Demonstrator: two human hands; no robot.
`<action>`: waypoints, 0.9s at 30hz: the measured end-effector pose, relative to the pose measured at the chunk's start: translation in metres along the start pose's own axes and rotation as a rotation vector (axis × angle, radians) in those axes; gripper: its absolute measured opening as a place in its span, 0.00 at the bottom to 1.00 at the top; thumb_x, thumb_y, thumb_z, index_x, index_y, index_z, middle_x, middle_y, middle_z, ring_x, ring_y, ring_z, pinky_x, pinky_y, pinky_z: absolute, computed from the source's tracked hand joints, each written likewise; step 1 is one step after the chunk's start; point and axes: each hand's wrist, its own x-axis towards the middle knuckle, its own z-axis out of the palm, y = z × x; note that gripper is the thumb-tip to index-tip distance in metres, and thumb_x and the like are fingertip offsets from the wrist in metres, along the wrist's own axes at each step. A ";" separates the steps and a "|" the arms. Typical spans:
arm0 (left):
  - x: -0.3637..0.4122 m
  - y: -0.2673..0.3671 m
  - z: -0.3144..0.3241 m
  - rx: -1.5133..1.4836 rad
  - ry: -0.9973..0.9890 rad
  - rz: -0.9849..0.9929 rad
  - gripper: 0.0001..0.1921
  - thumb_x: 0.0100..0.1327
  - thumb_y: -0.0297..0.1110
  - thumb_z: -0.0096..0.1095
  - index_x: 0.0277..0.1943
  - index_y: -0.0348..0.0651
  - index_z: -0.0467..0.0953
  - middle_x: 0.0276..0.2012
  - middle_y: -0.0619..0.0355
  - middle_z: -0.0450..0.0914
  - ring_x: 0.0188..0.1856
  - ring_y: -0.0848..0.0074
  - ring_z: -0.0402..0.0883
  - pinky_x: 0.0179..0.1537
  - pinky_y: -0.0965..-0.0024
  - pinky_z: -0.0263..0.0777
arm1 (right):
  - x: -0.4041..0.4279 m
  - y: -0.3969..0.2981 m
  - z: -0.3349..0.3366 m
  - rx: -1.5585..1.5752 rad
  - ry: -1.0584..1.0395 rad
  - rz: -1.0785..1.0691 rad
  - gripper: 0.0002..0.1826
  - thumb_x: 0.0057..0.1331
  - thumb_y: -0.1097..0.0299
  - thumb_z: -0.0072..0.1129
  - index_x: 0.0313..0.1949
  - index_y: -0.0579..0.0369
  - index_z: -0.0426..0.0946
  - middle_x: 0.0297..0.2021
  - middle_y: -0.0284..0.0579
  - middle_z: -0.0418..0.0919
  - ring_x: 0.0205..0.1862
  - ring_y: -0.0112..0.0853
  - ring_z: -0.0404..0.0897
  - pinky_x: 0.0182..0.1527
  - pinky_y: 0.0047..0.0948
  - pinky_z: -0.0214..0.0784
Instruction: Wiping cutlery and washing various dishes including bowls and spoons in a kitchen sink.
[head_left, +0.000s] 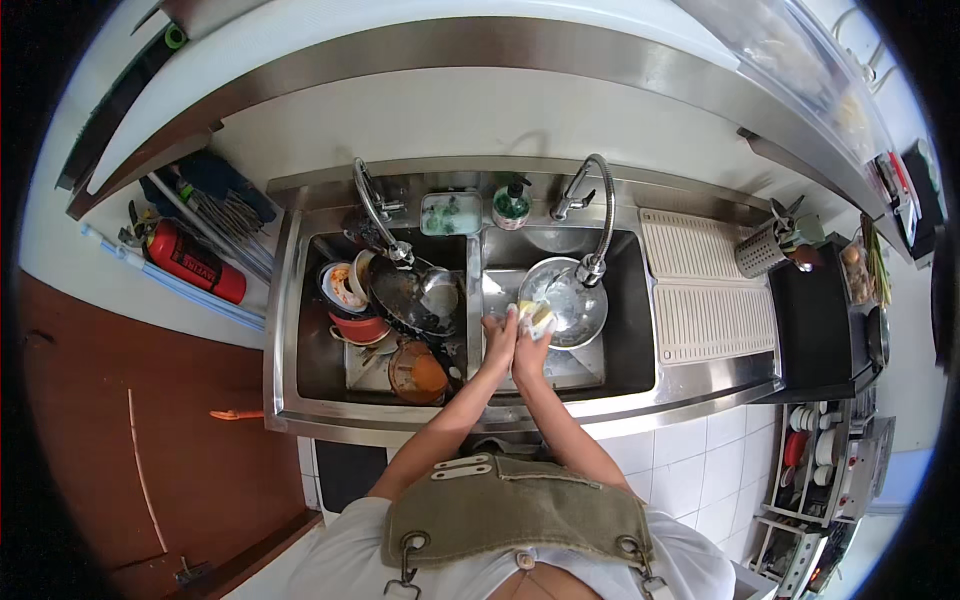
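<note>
My right hand (531, 351) is closed around a foamy yellow sponge (537, 313) above the right sink basin. Pressed close beside it, my left hand (498, 339) has suds on its fingertips; whether it also grips the sponge cannot be made out. Under and behind the sponge sits a round metal bowl (586, 324), wet inside, in the right basin (630, 352). The flexible spout of the right faucet (606, 195) bends down over this bowl.
Dirty dishes crowd the left basin (322, 382): a dark wok (397, 292), a red pot (358, 328), an orange-stained bowl (417, 373). Behind stand a soap container (451, 214) and a pump bottle (512, 204). Right are draining mats (712, 319) and a utensil holder (757, 253).
</note>
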 end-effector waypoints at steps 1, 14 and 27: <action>-0.001 0.004 0.005 -0.076 0.042 0.013 0.24 0.64 0.48 0.46 0.48 0.31 0.65 0.42 0.47 0.71 0.44 0.72 0.71 0.44 0.72 0.66 | -0.002 0.002 -0.003 -0.001 0.002 -0.003 0.17 0.63 0.77 0.44 0.52 0.66 0.60 0.46 0.49 0.69 0.46 0.32 0.70 0.49 0.28 0.62; 0.038 0.006 0.007 0.010 -0.177 0.143 0.12 0.65 0.32 0.44 0.43 0.34 0.73 0.32 0.57 0.77 0.32 0.79 0.74 0.37 0.77 0.68 | 0.002 0.013 -0.069 -0.574 -0.322 -0.221 0.12 0.53 0.73 0.55 0.38 0.64 0.73 0.26 0.49 0.78 0.30 0.32 0.78 0.34 0.33 0.68; -0.012 0.022 -0.001 0.157 -0.572 -0.241 0.17 0.63 0.48 0.50 0.38 0.42 0.74 0.23 0.68 0.70 0.23 0.84 0.65 0.23 0.76 0.59 | 0.044 -0.035 -0.065 -0.059 -0.245 -0.129 0.19 0.61 0.68 0.53 0.50 0.62 0.66 0.43 0.45 0.73 0.43 0.31 0.71 0.45 0.29 0.63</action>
